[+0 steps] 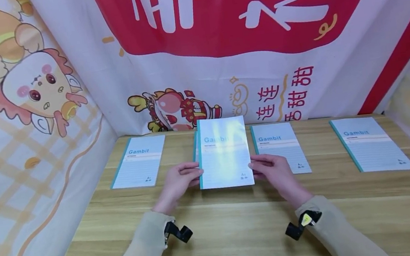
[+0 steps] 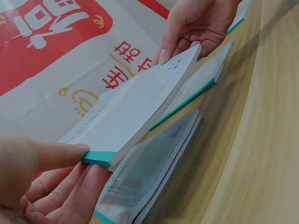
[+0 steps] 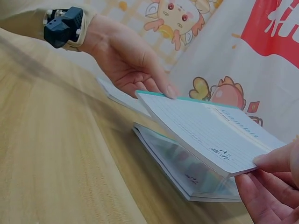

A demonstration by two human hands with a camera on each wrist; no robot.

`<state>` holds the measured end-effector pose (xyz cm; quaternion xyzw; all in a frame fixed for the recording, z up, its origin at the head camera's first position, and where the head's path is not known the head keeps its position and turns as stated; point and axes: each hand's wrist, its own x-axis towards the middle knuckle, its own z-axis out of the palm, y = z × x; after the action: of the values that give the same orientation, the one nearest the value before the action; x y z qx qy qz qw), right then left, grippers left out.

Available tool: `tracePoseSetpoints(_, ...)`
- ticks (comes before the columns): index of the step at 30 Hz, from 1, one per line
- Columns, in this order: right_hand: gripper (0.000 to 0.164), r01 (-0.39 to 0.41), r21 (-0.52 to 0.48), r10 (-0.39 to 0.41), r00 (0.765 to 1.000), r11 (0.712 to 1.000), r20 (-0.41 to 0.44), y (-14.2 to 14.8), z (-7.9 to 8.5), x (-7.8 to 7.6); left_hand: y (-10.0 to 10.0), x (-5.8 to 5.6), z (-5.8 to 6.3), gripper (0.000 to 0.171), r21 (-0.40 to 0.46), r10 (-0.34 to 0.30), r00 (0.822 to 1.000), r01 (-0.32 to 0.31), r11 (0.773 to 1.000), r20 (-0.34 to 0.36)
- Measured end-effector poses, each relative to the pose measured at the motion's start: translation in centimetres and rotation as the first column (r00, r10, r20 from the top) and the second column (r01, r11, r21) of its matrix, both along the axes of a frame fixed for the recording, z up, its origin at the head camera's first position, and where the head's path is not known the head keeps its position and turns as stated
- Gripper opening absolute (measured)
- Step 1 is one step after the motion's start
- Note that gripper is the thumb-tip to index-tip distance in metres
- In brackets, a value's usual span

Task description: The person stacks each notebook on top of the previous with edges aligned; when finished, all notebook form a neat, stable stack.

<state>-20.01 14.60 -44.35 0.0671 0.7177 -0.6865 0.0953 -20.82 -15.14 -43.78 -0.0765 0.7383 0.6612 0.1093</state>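
Note:
A pale blue and white "Gambit" notebook [image 1: 224, 153] with a teal spine is held up between both hands, raised over the table and tilted. My left hand [image 1: 181, 181] pinches its spine edge, thumb on the cover and fingers underneath. On the opposite edge, the right hand [image 1: 274, 170] grips it the same way near the lower corner. Directly below lie stacked notebooks [image 2: 154, 158], mostly hidden from the head view; their page edges show in both wrist views. In the right wrist view, a gap separates the held notebook [image 3: 201, 133] from that stack [image 3: 170, 163].
Matching notebooks lie flat on the wooden table [image 1: 238, 236]: one at left [image 1: 140, 164], one just right of the hands [image 1: 281, 148], another at far right [image 1: 372, 145]. A printed cloth [image 1: 182, 74] hangs behind the table, with more patterned cloth [image 1: 51, 174] along the left.

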Motion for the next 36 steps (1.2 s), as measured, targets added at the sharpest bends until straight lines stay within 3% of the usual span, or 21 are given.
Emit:
tracePoseSetpoints(20,0.035,-0.008,0.011,0.009,0.999,1.0,-0.052,-1.8,0.4,-2.4,-1.1,-1.8,0.7,0.03,-0.096,0.054,0.998,-0.057,0.994,-0.039)
tracePoseSetpoints(36,0.031,-0.021,0.053,0.024,0.998,0.998,-0.056,-2.6,0.7,-3.2,-1.6,-2.9,0.9,0.029,-0.125,0.067,0.997,-0.071,0.99,-0.029)
